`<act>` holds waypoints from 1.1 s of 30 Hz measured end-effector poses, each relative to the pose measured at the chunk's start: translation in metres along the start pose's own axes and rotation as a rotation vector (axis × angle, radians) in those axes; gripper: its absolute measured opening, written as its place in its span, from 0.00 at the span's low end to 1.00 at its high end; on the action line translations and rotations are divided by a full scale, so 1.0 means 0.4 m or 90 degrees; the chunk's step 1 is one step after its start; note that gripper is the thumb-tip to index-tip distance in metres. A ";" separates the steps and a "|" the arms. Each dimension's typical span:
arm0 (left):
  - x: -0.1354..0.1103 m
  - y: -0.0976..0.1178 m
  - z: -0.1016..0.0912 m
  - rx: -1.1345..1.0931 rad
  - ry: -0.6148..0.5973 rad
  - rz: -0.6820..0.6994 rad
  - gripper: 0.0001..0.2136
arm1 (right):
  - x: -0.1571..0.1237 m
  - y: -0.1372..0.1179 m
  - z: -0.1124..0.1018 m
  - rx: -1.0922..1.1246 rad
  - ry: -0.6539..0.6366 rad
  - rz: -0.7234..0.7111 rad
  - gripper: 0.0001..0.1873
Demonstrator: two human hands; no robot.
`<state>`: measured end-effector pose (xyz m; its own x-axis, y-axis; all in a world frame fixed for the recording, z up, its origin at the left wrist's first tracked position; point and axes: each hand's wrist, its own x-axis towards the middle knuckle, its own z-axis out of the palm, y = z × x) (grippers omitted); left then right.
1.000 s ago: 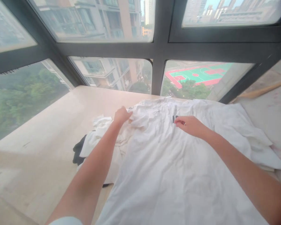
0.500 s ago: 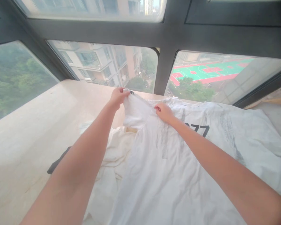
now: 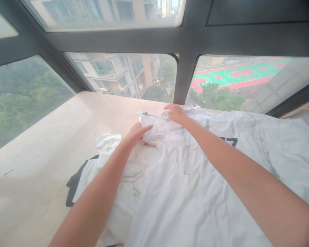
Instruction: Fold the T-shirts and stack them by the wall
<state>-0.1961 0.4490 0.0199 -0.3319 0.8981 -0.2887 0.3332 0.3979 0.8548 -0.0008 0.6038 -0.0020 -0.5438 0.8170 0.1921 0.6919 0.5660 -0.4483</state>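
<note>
A white T-shirt [image 3: 167, 178] with dark printed characters and grey streaks lies spread out, wrinkled, in front of me. My left hand [image 3: 137, 133] grips its left sleeve near the lower edge, thumb on top and the other fingers hidden beneath the cloth. A small dark mark [image 3: 145, 113] shows at the sleeve's upper corner. At the shoulder seam, my right hand [image 3: 177, 114] has its fingers curled over the shirt's top edge and pinches the fabric. My right forearm covers part of the print [image 3: 231, 140].
Cream-white clothing [image 3: 118, 202] lies crumpled under and left of the shirt, with a dark cloth [image 3: 76, 181] beside it. All rest on a pale stone ledge [image 3: 36, 147]. Grey window frames [image 3: 118, 41] border it at the back and left.
My left hand has moved from the sleeve's upper corner down to its lower edge. My right hand has shifted slightly up along the shoulder. The sleeve now lies lower and more crumpled.
</note>
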 end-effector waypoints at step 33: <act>-0.137 0.008 0.123 0.396 0.227 0.276 0.19 | 0.106 -0.335 0.044 -0.071 -0.276 0.078 0.16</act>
<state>-0.1335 0.4104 0.0174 -0.2858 0.9241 0.2538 0.8872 0.1551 0.4344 -0.1250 0.5604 0.0508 -0.5864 0.7704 -0.2502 0.7977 0.4957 -0.3435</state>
